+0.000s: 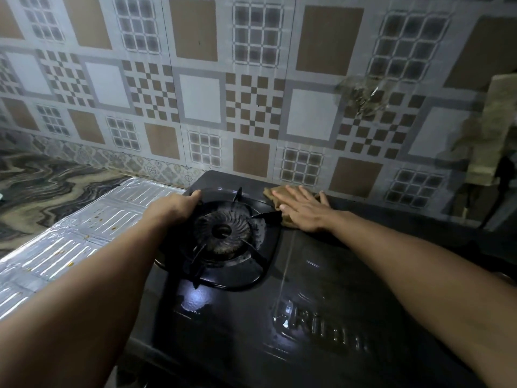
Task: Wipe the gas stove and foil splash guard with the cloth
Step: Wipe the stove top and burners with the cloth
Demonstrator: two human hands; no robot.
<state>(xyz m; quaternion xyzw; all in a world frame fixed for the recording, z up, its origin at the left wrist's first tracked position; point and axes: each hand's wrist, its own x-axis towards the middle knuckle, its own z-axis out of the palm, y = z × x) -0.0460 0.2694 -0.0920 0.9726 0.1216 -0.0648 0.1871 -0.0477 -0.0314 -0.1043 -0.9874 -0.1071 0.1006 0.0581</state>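
Head view, centre of frame: the right hand (300,210) lies flat, fingers spread, pressing a brown cloth (275,196) onto the black gas stove (321,289) near its back edge; most of the cloth is hidden under the palm. Left of it, the left hand (179,204) curls over the rim of the pan support (223,236), its fingertips out of sight behind the rim. The burner (222,231) sits between the two hands. Embossed lettering at lower right is too blurred to read. Foil splash guard (70,233) lies flat at left, speckled with brown spots, cut off by the frame edge. Patterned wall tiles (251,93) fill the upper frame.
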